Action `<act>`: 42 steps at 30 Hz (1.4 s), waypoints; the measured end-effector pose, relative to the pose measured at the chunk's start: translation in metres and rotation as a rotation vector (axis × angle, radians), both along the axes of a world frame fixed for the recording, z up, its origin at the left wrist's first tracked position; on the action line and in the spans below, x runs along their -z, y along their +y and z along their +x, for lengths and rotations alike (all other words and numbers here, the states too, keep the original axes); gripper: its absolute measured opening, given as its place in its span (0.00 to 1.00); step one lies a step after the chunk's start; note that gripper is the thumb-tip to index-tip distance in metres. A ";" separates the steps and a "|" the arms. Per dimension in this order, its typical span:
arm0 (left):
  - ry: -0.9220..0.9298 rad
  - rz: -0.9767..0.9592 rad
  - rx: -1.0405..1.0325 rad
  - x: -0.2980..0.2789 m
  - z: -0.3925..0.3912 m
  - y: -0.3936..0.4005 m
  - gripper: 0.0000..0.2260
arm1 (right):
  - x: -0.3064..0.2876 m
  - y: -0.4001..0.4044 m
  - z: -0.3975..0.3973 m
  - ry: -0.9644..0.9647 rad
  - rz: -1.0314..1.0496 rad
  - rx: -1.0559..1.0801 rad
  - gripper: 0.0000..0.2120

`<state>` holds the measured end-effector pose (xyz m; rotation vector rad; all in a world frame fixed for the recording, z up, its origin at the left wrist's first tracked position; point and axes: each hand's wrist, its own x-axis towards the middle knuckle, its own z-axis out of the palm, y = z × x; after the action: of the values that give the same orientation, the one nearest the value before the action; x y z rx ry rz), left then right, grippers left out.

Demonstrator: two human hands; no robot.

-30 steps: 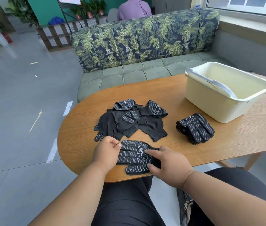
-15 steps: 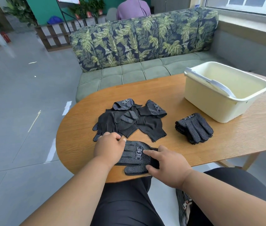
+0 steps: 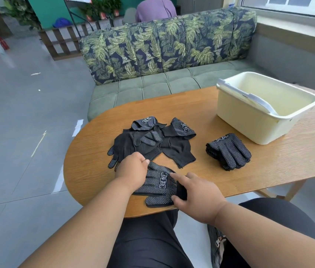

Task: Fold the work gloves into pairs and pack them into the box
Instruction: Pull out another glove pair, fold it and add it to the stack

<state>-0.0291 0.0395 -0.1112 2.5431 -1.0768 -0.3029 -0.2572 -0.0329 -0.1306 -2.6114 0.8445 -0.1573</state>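
A black dotted work glove point(image 3: 159, 185) lies flat near the table's front edge. My left hand point(image 3: 132, 171) is closed over its finger end on the left. My right hand point(image 3: 196, 196) presses on its cuff end, index finger stretched across the glove. Behind them sits a loose heap of black gloves point(image 3: 150, 141). A folded glove stack point(image 3: 229, 150) rests to the right. The cream plastic box point(image 3: 249, 124) stands at the back right, with a white handle lying across it and no gloves visible inside.
The oval wooden table point(image 3: 288, 157) ends just in front of my knees. A green sofa point(image 3: 162, 55) with leaf-print cushions stands behind it. A person sits with their back turned beyond the sofa. Grey tiled floor lies to the left.
My left hand has slid rightward over the glove's fingers, covering more of them. My right hand stays on the cuff end.
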 end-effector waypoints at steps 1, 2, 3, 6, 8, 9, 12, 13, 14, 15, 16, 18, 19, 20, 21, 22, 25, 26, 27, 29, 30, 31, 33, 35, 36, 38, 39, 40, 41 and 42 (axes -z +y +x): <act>0.070 -0.063 -0.018 -0.001 0.000 0.000 0.06 | 0.001 0.000 0.001 0.005 0.007 0.007 0.32; 0.151 -0.127 -0.042 -0.001 0.001 0.000 0.03 | 0.002 0.000 0.001 0.012 0.011 0.015 0.33; 0.236 -0.181 -0.065 -0.001 0.002 0.001 0.02 | 0.003 0.001 0.002 0.020 0.010 0.023 0.33; 0.429 -0.295 -0.096 0.003 0.002 0.006 0.09 | 0.005 0.002 0.003 0.036 -0.005 0.038 0.33; 0.488 -0.340 -0.103 0.006 0.002 0.009 0.11 | 0.005 0.003 0.003 0.043 -0.010 0.037 0.34; 0.496 -0.351 -0.103 0.007 0.002 0.010 0.12 | 0.004 0.003 0.003 0.047 -0.011 0.035 0.34; 0.494 -0.372 -0.100 0.009 0.004 0.012 0.14 | 0.001 0.003 0.002 0.045 -0.009 0.012 0.35; 0.481 -0.380 -0.095 0.008 0.003 0.013 0.14 | -0.001 0.003 0.000 0.043 -0.009 -0.004 0.35; 0.445 -0.375 -0.085 0.007 0.003 0.015 0.15 | -0.002 0.003 -0.002 0.038 -0.004 -0.022 0.34; 0.386 -0.364 -0.067 0.006 0.002 0.017 0.14 | -0.003 0.002 -0.005 0.031 0.004 -0.040 0.33; 0.319 -0.341 -0.038 0.005 0.000 0.019 0.14 | -0.003 0.002 -0.008 0.020 0.011 -0.058 0.31; 0.197 -0.298 0.060 0.002 -0.007 0.027 0.12 | -0.003 -0.001 -0.013 -0.023 -0.003 -0.088 0.25; 0.137 -0.283 0.128 0.000 -0.011 0.032 0.11 | -0.002 -0.004 -0.015 -0.052 -0.024 -0.105 0.22; 0.079 -0.265 0.205 -0.001 -0.015 0.037 0.10 | -0.002 -0.007 -0.017 -0.073 -0.050 -0.128 0.21; 0.042 -0.236 0.279 -0.002 -0.019 0.043 0.09 | -0.002 -0.010 -0.019 -0.075 -0.082 -0.157 0.20; 0.035 -0.195 0.351 -0.002 -0.024 0.047 0.10 | -0.002 -0.014 -0.022 -0.055 -0.119 -0.178 0.20; 0.061 -0.102 0.496 0.004 -0.035 0.060 0.17 | -0.004 -0.017 -0.026 0.013 -0.176 -0.202 0.21; 0.060 -0.093 0.514 0.006 -0.037 0.064 0.18 | -0.005 -0.016 -0.026 0.024 -0.163 -0.203 0.21; 0.057 -0.092 0.517 0.008 -0.038 0.066 0.18 | -0.006 -0.015 -0.025 0.035 -0.148 -0.208 0.21; 0.055 -0.092 0.512 0.010 -0.038 0.068 0.19 | -0.009 -0.013 -0.024 0.042 -0.134 -0.221 0.19; 0.046 -0.086 0.517 0.010 -0.038 0.068 0.19 | -0.010 -0.013 -0.025 0.031 -0.132 -0.222 0.18; 0.032 -0.078 0.527 0.010 -0.038 0.069 0.20 | -0.011 -0.013 -0.027 0.012 -0.129 -0.218 0.16; 0.024 -0.063 0.551 0.009 -0.039 0.070 0.20 | -0.010 -0.014 -0.031 -0.007 -0.127 -0.216 0.14; 0.034 -0.062 0.560 0.010 -0.038 0.072 0.20 | -0.008 -0.014 -0.034 0.001 -0.136 -0.239 0.13; 0.036 -0.064 0.562 0.010 -0.038 0.072 0.20 | -0.007 -0.015 -0.034 -0.002 -0.141 -0.250 0.11; 0.030 -0.072 0.566 0.011 -0.040 0.074 0.19 | -0.007 -0.014 -0.034 -0.015 -0.168 -0.270 0.09; 0.030 -0.077 0.569 0.012 -0.040 0.075 0.19 | -0.007 -0.013 -0.033 -0.026 -0.187 -0.275 0.08; 0.031 -0.081 0.572 0.013 -0.041 0.075 0.19 | -0.008 -0.011 -0.033 -0.050 -0.208 -0.277 0.08; 0.030 -0.083 0.574 0.013 -0.041 0.076 0.18 | -0.010 -0.009 -0.033 -0.084 -0.223 -0.273 0.08; 0.028 -0.087 0.573 0.014 -0.040 0.077 0.18 | -0.013 -0.007 -0.032 -0.128 -0.222 -0.264 0.08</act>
<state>-0.0695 0.1165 -0.1250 2.0990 -1.7506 -0.4224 -0.2894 -0.0396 -0.1181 -2.8520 0.4547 -0.3585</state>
